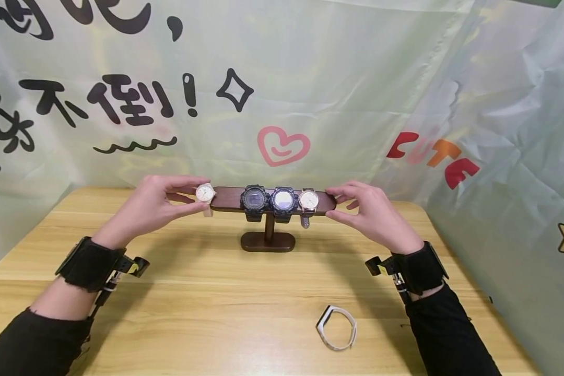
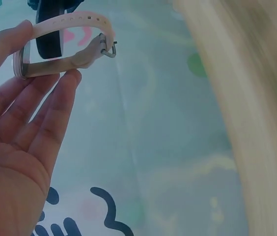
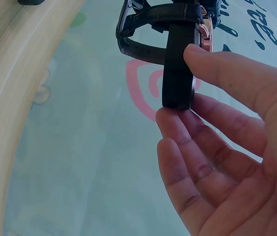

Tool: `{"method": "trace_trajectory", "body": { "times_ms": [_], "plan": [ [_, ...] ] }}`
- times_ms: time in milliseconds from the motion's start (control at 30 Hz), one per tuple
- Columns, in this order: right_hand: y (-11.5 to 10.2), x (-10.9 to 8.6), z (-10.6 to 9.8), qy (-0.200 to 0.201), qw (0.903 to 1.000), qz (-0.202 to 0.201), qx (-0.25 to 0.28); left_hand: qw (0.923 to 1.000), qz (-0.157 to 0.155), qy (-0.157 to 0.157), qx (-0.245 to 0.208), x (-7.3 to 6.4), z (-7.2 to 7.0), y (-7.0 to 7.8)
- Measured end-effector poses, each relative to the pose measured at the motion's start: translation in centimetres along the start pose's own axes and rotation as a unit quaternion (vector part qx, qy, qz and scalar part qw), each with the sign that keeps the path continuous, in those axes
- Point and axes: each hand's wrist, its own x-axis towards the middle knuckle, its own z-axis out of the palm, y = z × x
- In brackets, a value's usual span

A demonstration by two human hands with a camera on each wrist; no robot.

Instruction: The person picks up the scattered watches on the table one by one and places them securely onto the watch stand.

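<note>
A dark wooden watch stand [image 1: 227,198] with a crossbar stands on the table. My left hand [image 1: 162,201] pinches a pale wristwatch [image 1: 205,193] between thumb and fingers at the bar's left end. In the left wrist view its buckled pink strap [image 2: 77,20] forms a loop, and the bar's dark end overlaps this loop. My right hand [image 1: 366,211] holds the bar's right end, thumb in front and fingertips round the tip. Two chunky dark watches, one left [image 1: 254,199] and one right [image 1: 283,200], and a rose-gold watch [image 1: 308,200] sit on the bar.
A white fitness band [image 1: 337,328] lies on the wooden table [image 1: 225,297], near the front and right of the stand. A printed pale cloth [image 1: 338,68] hangs behind the table and along its right side.
</note>
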Motion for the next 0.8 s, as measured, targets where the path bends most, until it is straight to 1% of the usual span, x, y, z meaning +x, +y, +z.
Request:
{"method": "trace_trajectory", "body": {
  "times_ms": [300, 567, 733, 800],
  "plan": [
    [0.1, 0.0, 0.2, 0.002, 1.0, -0.001, -0.002, 0.9995, -0.013, -0.019, -0.022, 0.2, 0.4, 0.0],
    [0.0, 0.0, 0.2, 0.002, 1.0, -0.002, -0.001, 0.9994, 0.003, -0.018, -0.031, 0.6, 1.0, 0.1],
    [0.0, 0.0, 0.2, 0.002, 1.0, 0.0, -0.001, 0.9995, 0.014, -0.017, -0.022, 0.8, 1.3, 0.2],
    [0.0, -0.1, 0.1, 0.001, 1.0, 0.001, 0.0, 0.9995, 0.023, -0.015, -0.019, 0.9, 1.4, 0.3]
  ]
}}
